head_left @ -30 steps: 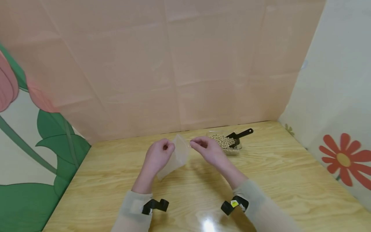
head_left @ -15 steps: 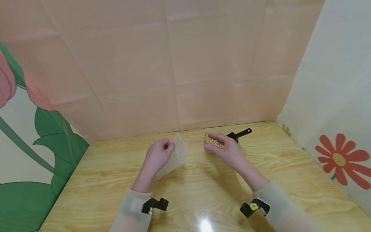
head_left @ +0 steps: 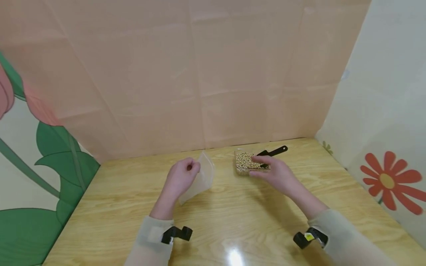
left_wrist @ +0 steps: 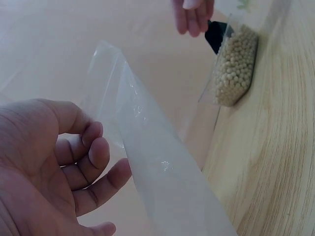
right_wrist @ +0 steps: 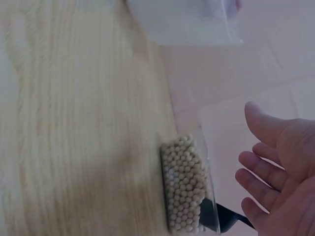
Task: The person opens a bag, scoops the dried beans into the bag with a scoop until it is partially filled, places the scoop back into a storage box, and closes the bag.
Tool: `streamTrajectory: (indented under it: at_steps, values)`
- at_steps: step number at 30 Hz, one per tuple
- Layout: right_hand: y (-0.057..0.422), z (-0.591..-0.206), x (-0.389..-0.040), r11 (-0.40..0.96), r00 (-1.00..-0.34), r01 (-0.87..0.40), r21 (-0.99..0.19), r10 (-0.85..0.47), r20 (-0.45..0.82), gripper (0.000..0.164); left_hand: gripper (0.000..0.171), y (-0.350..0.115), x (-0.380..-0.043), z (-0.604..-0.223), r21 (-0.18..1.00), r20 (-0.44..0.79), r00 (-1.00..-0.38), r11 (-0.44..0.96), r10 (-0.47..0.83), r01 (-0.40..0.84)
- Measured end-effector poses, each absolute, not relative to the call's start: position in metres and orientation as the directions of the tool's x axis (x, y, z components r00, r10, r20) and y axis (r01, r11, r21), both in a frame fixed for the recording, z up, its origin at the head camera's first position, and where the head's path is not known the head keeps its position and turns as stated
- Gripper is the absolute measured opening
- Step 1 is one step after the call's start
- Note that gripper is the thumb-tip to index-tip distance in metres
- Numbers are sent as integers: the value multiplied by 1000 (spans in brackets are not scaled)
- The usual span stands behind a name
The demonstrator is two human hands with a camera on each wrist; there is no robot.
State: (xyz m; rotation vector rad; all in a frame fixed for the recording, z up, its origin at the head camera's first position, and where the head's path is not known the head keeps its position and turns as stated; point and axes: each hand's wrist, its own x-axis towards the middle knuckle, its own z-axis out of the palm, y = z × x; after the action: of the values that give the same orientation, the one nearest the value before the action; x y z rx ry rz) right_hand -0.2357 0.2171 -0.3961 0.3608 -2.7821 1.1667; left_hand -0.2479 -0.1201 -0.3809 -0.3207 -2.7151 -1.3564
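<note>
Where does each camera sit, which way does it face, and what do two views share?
Head: worn on the head, facing forward and down at the table; left hand, right hand and sleeves show.
Left wrist: on that wrist, facing past the left hand and bag towards the container; right hand's fingers show too.
Right wrist: on that wrist, facing the container and scoop; the right hand shows.
Shared: both wrist views catch bag and container.
</note>
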Motion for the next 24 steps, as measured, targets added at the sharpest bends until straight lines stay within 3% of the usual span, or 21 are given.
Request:
streamTrajectory:
  at_steps: [8,17,24]
  values:
    - [222,-407,-234,712,-970,-241,-660,-192,148,65,23,-119,-248,-381,790,158,-977,576,140,210]
    - [244,-401,-235,764,-938,-307,-568,-143,315,65,23,-121,-249,-381,789,161,-978,578,135,210]
    - [263,-389,-242,807,-863,-406,-430,-184,470,59,23,-119,-250,-383,794,171,-973,564,152,228]
